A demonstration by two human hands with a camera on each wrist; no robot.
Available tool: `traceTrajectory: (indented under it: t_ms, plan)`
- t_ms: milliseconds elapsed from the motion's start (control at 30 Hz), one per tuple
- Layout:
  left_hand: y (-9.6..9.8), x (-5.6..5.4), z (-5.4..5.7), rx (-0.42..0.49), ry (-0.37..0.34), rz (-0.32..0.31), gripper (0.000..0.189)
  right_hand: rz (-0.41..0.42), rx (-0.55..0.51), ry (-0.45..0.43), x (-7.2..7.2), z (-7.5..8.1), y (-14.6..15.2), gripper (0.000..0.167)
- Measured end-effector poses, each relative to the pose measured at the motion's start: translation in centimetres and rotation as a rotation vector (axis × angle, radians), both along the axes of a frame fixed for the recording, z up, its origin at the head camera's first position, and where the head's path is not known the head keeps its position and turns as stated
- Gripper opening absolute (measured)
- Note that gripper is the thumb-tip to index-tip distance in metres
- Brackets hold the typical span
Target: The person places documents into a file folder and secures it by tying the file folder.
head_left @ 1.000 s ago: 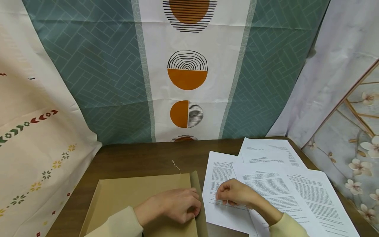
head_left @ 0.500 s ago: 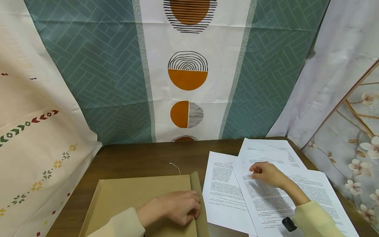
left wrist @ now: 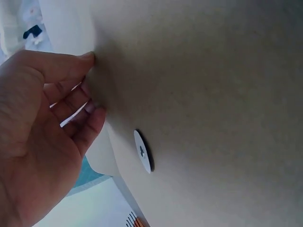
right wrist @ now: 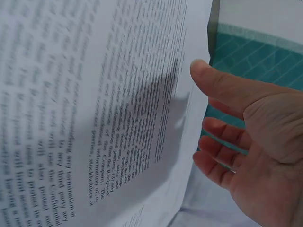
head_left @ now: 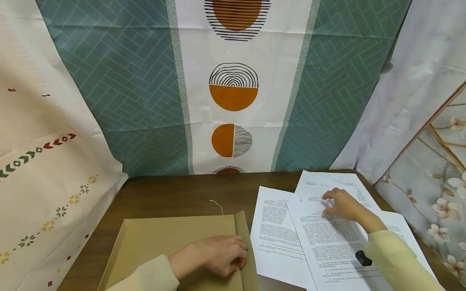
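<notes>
A brown kraft envelope (head_left: 164, 238) lies at the front left of the table, its narrow flap (head_left: 249, 262) along the right side. My left hand (head_left: 222, 255) grips the envelope at that flap, thumb and fingertips at its edge. In the left wrist view a white button disc (left wrist: 142, 151) sits on the brown surface near the fingers. My right hand (head_left: 344, 205) hovers over a printed sheet (head_left: 320, 250), fingers apart and holding nothing. Its shadow falls across the text in the right wrist view, where the thumb overlaps the paper's edge.
More printed sheets overlap around it: a left sheet (head_left: 273, 242), a back sheet (head_left: 327, 178) and a right one. A thin pale string (head_left: 217, 204) sticks out beyond the envelope's far edge. Patterned cloths (head_left: 153, 101) hang behind and beside the brown table (head_left: 164, 194).
My right hand has moved right and away from me, from the left sheet to above the far part of the overlapping sheet. My left hand has stayed at the envelope flap.
</notes>
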State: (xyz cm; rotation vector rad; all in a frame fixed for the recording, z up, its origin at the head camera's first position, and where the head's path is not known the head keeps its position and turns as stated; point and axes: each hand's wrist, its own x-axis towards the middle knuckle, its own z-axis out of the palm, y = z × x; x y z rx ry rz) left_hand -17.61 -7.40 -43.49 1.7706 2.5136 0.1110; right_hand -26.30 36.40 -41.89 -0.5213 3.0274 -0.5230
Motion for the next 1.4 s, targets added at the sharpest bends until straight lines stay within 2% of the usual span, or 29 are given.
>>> traceTrajectory:
  t_ms: [367,733,900,1233,1400]
  plan:
    - [0.0,-0.6,-0.4,0.014,-0.100,0.035,0.017,0.031,0.007,-0.063,-2.2,-0.8,0.4,0.053]
    - [0.0,-0.5,-0.5,0.018,-0.100,0.030,0.018,0.056,0.075,-0.195,-3.9,-0.2,-0.2,0.046]
    - [0.1,-0.4,-0.6,0.016,-0.074,0.029,0.018,0.058,0.120,-0.245,-4.7,0.1,-0.6,0.045]
    - [0.2,-0.1,-0.5,0.010,-0.048,0.034,0.018,0.060,0.151,-0.269,-4.4,0.4,-1.1,0.041]
    - [0.3,-0.2,-0.6,0.009,-0.050,0.039,0.019,0.035,0.224,-0.228,-4.4,0.6,-1.4,0.044]
